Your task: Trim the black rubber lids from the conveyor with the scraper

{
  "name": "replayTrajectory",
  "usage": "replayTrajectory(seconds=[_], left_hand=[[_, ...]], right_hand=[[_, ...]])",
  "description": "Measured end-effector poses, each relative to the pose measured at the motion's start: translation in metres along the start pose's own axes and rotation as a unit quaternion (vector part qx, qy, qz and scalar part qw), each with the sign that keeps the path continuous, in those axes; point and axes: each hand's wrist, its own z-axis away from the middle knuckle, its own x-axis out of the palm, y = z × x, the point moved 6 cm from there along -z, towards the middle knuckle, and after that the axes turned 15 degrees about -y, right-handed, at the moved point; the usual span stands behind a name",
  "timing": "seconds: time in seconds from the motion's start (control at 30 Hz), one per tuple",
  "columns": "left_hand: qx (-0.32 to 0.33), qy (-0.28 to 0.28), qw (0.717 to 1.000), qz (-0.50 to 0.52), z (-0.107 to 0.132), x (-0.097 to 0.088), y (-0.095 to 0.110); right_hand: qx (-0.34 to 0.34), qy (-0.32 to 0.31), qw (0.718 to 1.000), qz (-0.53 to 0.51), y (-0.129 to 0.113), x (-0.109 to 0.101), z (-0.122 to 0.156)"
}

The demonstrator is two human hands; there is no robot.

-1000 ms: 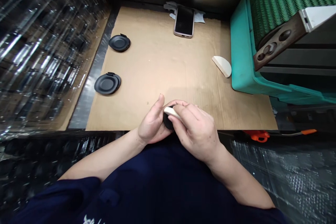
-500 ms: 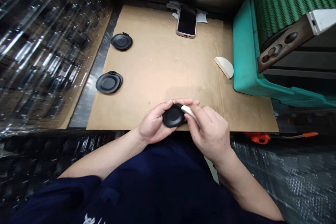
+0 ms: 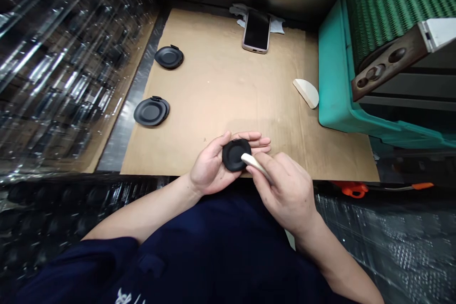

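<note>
My left hand [image 3: 213,164], palm up, cradles a small black round plastic case [image 3: 235,156] with a shallow dished middle; its thumb rests at the case's edge and its other fingers stretch out behind. Pinched in my right hand [image 3: 287,185] is a thin off-white piece [image 3: 254,164], perhaps a sponge pad seen edge-on. Its tip lies over the right part of the black case. Whether the tip touches the surface I cannot tell. Two similar black cases, one farther back [image 3: 169,57] and one nearer [image 3: 151,111], lie on the left of the cardboard.
Brown cardboard [image 3: 228,90] covers the table. A phone [image 3: 257,31] lies on white cloth at the back. An off-white half-round pad [image 3: 307,93] sits beside a teal crate [image 3: 335,76]. A green belt machine [image 3: 402,4] stands right. Clear plastic trays [image 3: 64,57] are stacked left.
My right hand has drawn the off-white piece from the black case's upper right rim inward and slightly down. The fingers of my left hand have opened out more behind the case.
</note>
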Motion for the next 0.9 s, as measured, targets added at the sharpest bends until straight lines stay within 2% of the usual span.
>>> replayTrajectory(seconds=[0.23,0.33,0.43,0.6,0.73,0.83,0.9], left_hand=[[0.004,0.005,1.000,-0.007,0.002,-0.002,0.000],[-0.012,0.022,1.000,-0.007,0.003,-0.005,-0.002],[-0.010,0.015,1.000,-0.010,0.003,-0.005,-0.003],[0.015,-0.003,1.000,-0.022,0.000,-0.002,-0.001],[-0.001,-0.008,0.999,-0.035,-0.001,0.000,-0.002],[-0.016,0.015,0.999,-0.036,0.001,-0.002,-0.004],[-0.020,0.016,0.999,-0.037,0.001,-0.003,-0.005]], right_hand=[[-0.064,0.017,0.996,0.062,-0.011,0.012,-0.018],[-0.039,0.020,0.995,0.088,-0.004,0.010,-0.022],[-0.010,0.005,0.995,0.104,0.000,0.007,-0.017],[-0.029,-0.038,0.996,0.081,-0.015,0.009,-0.008],[-0.047,-0.006,0.997,0.058,-0.014,0.010,-0.014],[-0.023,0.008,0.997,0.069,-0.005,0.008,-0.017],[0.002,-0.004,0.997,0.083,-0.001,0.007,-0.015]])
